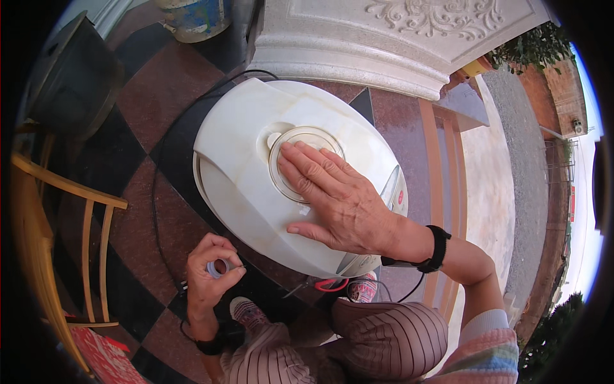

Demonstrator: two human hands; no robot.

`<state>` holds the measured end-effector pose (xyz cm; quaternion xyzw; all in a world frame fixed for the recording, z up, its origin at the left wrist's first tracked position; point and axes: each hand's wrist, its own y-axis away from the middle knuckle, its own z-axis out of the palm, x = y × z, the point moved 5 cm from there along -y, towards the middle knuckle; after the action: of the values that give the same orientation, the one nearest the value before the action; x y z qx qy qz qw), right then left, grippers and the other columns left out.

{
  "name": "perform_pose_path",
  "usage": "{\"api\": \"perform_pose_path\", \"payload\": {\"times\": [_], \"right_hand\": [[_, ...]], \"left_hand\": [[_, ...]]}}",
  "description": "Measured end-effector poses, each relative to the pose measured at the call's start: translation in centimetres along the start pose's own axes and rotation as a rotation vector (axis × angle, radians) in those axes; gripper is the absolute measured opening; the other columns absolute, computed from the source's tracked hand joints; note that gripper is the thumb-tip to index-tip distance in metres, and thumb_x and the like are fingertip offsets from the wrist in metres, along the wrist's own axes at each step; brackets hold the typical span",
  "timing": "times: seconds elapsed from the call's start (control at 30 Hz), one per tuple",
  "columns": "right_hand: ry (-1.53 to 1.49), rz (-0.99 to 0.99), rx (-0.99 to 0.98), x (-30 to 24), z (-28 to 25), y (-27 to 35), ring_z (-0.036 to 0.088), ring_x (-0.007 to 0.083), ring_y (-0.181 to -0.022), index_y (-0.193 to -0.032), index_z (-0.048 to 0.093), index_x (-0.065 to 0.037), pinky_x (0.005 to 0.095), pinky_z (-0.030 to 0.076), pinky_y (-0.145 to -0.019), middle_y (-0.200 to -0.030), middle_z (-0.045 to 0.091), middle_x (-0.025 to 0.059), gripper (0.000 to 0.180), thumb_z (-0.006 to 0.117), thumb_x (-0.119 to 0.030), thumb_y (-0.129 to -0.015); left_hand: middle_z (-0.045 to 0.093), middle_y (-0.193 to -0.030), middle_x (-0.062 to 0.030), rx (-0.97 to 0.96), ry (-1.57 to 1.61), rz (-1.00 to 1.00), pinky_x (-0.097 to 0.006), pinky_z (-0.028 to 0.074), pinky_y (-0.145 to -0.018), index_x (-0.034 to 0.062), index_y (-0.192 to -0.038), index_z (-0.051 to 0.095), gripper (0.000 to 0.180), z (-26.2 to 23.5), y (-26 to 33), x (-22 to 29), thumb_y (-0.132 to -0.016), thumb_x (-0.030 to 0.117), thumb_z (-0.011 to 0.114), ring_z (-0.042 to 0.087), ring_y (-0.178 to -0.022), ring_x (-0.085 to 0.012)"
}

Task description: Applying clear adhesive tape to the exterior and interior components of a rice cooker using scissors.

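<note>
A big white rice cooker [249, 205] stands on the tiled floor in front of my knees, its lid a little yellowed. Set into the lid's top is a round disc [284, 182] with a clear-looking rim. My right hand [339, 198] lies flat across that disc, fingers stretched out and thumb apart, covering much of it. To the near left of the cooker, my left hand [214, 272] curls around a small whitish ring like a roll of tape [218, 267]. By my feet lie scissors with red handles [332, 285], partly hidden under the cooker's edge.
A black cord [153, 192] runs around the cooker to a plug near my left hand. Left stand a wooden chair [88, 256] and a dark basin [73, 83]. A paint-stained bucket [195, 19] and a carved white pillar base [358, 51] are beyond; steps [448, 185] drop away right.
</note>
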<state>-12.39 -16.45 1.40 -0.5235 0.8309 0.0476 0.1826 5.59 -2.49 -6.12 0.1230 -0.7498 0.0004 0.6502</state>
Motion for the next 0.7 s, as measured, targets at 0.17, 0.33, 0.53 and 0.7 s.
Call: {"api": "perform_pose_path", "payload": {"times": [0.17, 0.33, 0.53, 0.7], "right_hand": [[-0.017, 0.007, 0.030, -0.4, -0.5, 1.7, 0.035, 0.0332, -0.130, -0.132, 0.041, 0.005, 0.0428, 0.029, -0.108, -0.139, 0.036, 0.0197, 0.070, 0.062, -0.040, -0.082], [0.086, 0.045, 0.021, -0.8, -0.3, 2.1, 0.037, 0.0317, -0.129, -0.131, 0.042, 0.004, 0.0424, 0.030, -0.108, -0.138, 0.038, 0.0185, 0.069, 0.062, -0.039, -0.081], [0.075, 0.047, 0.040, -1.0, -0.3, 2.0, 0.038, 0.0314, -0.129, -0.132, 0.043, 0.003, 0.0415, 0.030, -0.107, -0.138, 0.039, 0.0182, 0.066, 0.061, -0.038, -0.082], [-0.239, 0.124, 0.124, 1.2, -1.5, 2.9, 0.044, 0.0323, -0.124, -0.131, 0.045, 0.001, 0.0420, 0.035, -0.104, -0.135, 0.043, 0.0185, 0.061, 0.067, -0.025, -0.080]], "left_hand": [[0.055, -0.084, -0.0029, 0.033, 0.001, 0.008, -0.019, 0.038, -0.055, 0.0041, -0.071, 0.065, 0.013, -1.1, 1.6, -0.5, -0.060, -0.001, 0.071, 0.051, -0.069, -0.0059], [0.055, -0.085, -0.0029, 0.039, 0.017, 0.001, -0.018, 0.038, -0.055, 0.0044, -0.072, 0.065, 0.014, -1.2, 1.6, -0.8, -0.060, -0.001, 0.071, 0.051, -0.068, -0.0056], [0.055, -0.085, -0.0026, 0.002, 0.027, 0.023, -0.018, 0.037, -0.054, 0.0048, -0.071, 0.066, 0.014, -0.3, 0.2, 0.2, -0.060, -0.001, 0.071, 0.051, -0.068, -0.0056], [0.055, -0.085, -0.0026, 0.011, 0.038, 0.037, -0.018, 0.037, -0.053, 0.0046, -0.071, 0.066, 0.013, -0.4, 0.8, 0.5, -0.060, -0.001, 0.071, 0.051, -0.067, -0.0056]]}}
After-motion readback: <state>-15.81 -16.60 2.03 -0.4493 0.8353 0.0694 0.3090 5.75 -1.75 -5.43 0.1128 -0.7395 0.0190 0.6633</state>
